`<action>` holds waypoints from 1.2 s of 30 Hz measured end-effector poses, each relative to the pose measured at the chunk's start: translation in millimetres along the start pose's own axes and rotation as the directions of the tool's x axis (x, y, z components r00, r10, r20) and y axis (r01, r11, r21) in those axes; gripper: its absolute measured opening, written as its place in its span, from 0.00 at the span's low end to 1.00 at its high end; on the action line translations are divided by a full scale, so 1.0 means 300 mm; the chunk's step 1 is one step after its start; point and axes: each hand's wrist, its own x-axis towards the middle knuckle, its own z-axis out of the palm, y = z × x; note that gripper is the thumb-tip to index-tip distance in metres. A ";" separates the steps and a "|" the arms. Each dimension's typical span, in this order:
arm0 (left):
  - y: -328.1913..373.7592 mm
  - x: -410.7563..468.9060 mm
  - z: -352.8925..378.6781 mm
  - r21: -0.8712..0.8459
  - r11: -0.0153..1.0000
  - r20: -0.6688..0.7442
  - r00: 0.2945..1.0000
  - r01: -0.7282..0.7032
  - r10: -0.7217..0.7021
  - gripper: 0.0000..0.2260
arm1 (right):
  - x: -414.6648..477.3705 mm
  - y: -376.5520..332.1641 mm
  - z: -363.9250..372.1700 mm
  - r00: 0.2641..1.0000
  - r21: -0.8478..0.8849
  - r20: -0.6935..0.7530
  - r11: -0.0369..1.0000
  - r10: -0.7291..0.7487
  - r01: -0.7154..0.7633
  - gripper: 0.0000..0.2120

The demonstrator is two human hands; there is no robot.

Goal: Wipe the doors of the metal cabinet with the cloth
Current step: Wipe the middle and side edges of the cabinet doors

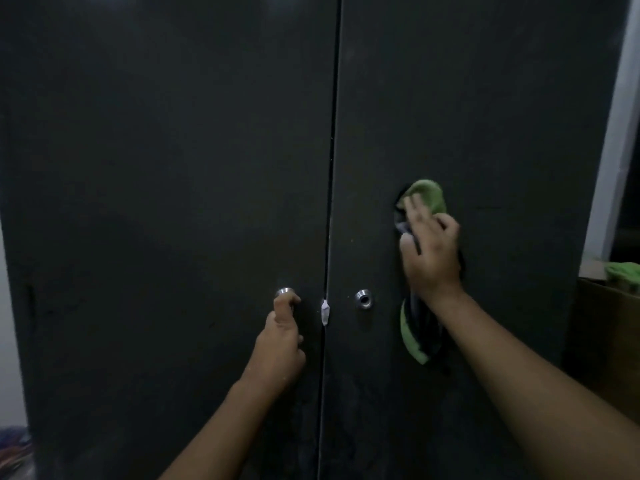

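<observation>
Two bare forearms reach up from the bottom edge, one at lower centre and one from the lower right corner. The left hand (282,341), just below centre, has its fingers curled round the left knob (285,292) and grips it. The right hand (431,251), right of centre and higher, presses the cloth (427,195) flat against the right door (485,116). Its front fingers lie straight on the fabric, its outer fingers are bent, and the thumb points left. The cloth is green and dark. One end shows above the fingertips and the other hangs below the wrist, against the door.

Both doors are dark and closed, and they fill most of the frame. The left door (156,168) meets the right one at a thin seam running top to bottom near the middle. A small white scrap (325,311) sits on that seam between the knobs. The right knob (363,298) is free, just right of the seam.

Beyond the cabinet, at the right edge, stands a pale wall strip (620,133). Below it is a brown box (602,306) with something green (623,271) on top. Blurred colours (14,448) show in the lower left corner.
</observation>
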 end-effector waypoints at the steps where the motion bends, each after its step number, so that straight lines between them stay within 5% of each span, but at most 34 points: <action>1: -0.004 -0.001 0.001 0.000 1.000 0.001 1.000 -0.005 0.005 0.32 | -0.038 -0.002 0.020 0.992 -0.002 0.040 0.993 -0.120 0.121 0.26; 8: -0.009 0.002 0.011 0.007 1.000 0.001 1.000 -0.009 0.009 0.32 | -0.135 -0.002 0.065 0.695 0.035 0.262 0.727 -0.669 0.686 0.21; 10: -0.011 0.001 0.007 0.014 1.000 0.008 1.000 -0.013 0.013 0.33 | -0.051 0.001 0.063 0.795 -0.051 0.148 0.798 -0.589 0.600 0.20; 12: -0.012 -0.001 0.006 0.015 1.000 0.025 1.000 -0.012 0.012 0.33 | 0.061 -0.041 0.062 0.950 -0.076 -0.059 0.950 -0.306 0.301 0.20; 15: -0.012 -0.002 0.003 0.022 0.999 0.038 0.999 -0.039 0.038 0.34 | 0.208 -0.142 0.079 0.983 0.021 -0.148 0.994 -0.105 0.109 0.22; 18: -0.014 0.000 0.001 0.020 0.999 0.049 0.998 -0.029 0.028 0.33 | 0.219 -0.200 0.127 0.949 0.054 -0.026 0.947 -0.315 0.316 0.22; 21: -0.020 0.003 0.007 0.033 0.999 0.025 1.000 -0.016 0.016 0.33 | 0.112 -0.182 0.158 0.825 0.085 0.135 0.836 -0.549 0.542 0.20; 24: -0.021 0.005 0.013 0.026 0.999 0.021 1.000 -0.019 0.019 0.34 | 0.011 -0.120 0.142 0.713 0.131 0.258 0.754 -0.652 0.643 0.19; 26: -0.018 0.003 0.013 0.025 0.999 0.025 0.999 -0.025 0.025 0.34 | -0.038 -0.081 0.128 0.701 0.123 0.272 0.747 -0.659 0.654 0.20; 29: -0.018 -0.002 0.008 0.021 0.999 0.028 0.999 -0.036 0.035 0.34 | -0.099 -0.040 0.116 0.794 0.072 0.195 0.816 -0.576 0.574 0.21; 32: -0.016 -0.009 0.004 0.005 0.999 0.038 0.999 -0.034 0.034 0.34 | -0.179 -0.009 0.112 0.957 0.046 0.039 0.957 -0.287 0.285 0.21; 36: -0.011 -0.013 0.002 0.006 1.000 0.026 0.999 -0.020 0.020 0.35 | -0.310 0.011 0.126 1.000 0.018 -0.018 1.000 -0.016 0.016 0.23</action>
